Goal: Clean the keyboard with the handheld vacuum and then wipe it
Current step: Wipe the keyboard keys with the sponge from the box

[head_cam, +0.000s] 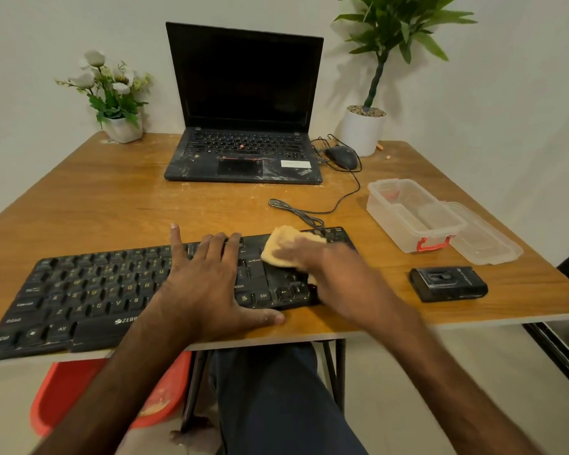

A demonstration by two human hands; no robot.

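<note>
Keyboard (89,300) on the table (112,198), laptop (243,126) behind it, container (408,218) to its right.

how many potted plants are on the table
2: a white-flowered plant at the back left, left of the laptop, and a tall leafy plant at the back right, behind the mouse.

You have one view only: a wide-angle camera worn on your head, facing forward and tilted down over the wooden table (112,198). The keyboard (79,290) lies close under the lens, low in the frame; the laptop (243,93) and the wall (30,44) stand farther off at the top. Below the table's near edge you see your own lap (276,395)
</note>
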